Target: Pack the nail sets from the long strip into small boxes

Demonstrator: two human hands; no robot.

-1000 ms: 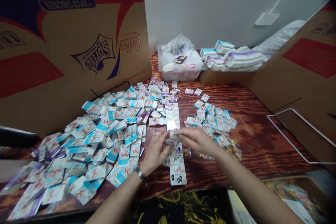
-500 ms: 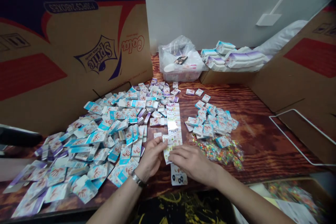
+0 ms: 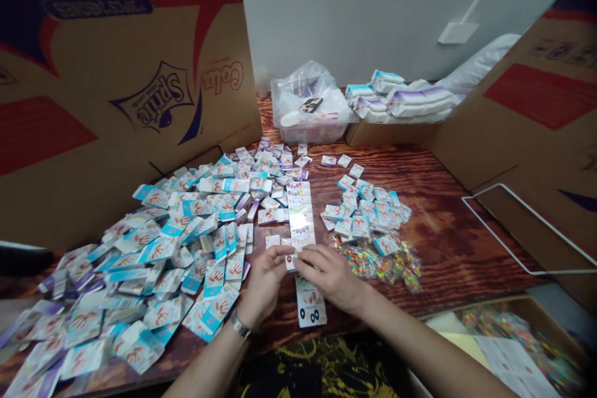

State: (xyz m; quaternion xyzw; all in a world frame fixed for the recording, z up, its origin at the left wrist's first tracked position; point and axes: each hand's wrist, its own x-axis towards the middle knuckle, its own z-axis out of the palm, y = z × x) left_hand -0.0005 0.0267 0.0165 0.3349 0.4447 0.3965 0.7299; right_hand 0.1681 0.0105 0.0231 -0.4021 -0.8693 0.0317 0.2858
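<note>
left hand [image 3: 262, 281] + right hand [image 3: 329, 275] | fingers of both pinching a lil sticker sheet [image 3: 290, 262] | frame centre, just above the worktop [image 3: 443, 242]

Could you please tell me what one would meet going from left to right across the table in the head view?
Large pile of small cartons → long sticker strip → smaller pile of cartons → white wire frame → leaning cardboard box.
</note>
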